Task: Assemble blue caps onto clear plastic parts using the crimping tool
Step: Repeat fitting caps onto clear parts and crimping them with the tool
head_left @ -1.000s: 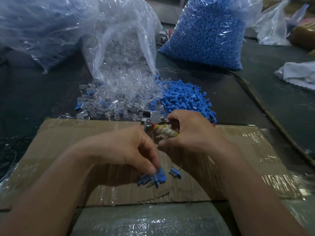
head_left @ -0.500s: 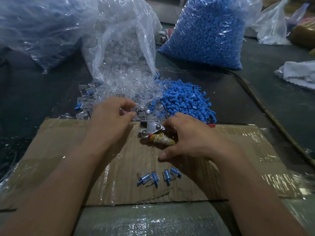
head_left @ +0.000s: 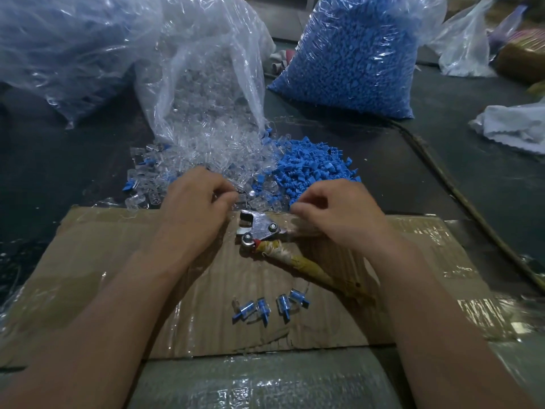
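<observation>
Dark worktop carries one taped cardboard sheet with three big plastic bags behind it: a hazy bluish bag, a clear-parts bag and a blue-caps bag. Two loose heaps lie at the cardboard's far edge, clear parts touching blue caps. One crimping tool lies flat on the cardboard between two hands held apart. The left hand curls its fingertips together at the clear heap; the right hand curls at the blue heap's near edge. I cannot tell whether either holds a piece. Four capped pieces lie in a row nearer the person. One white cloth lies far right
</observation>
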